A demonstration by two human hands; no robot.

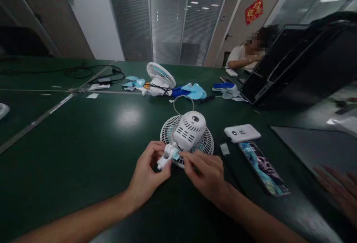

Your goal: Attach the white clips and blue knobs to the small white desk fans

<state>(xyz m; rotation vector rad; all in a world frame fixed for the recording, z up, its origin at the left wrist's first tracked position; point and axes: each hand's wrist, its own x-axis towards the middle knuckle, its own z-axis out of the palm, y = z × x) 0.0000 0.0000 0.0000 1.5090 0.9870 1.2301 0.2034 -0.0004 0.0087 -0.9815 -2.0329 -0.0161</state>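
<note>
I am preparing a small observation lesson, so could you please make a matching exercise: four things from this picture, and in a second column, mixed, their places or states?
Column one:
1. Left hand
2. Right hand
3. Nearest whole fan
4. Nearest phone

Column two:
A. Lies grille down, housing up
B. Has fingertips at the light-blue knob
C. Shows a colourful screen
D. Grips the white joint piece

Right pairs: 1-D, 2-B, 3-A, 4-C

The left forearm point(83, 218) and right forearm point(259, 216) are bare (wrists point(128, 198) too), with slim fingers point(195, 159).
</note>
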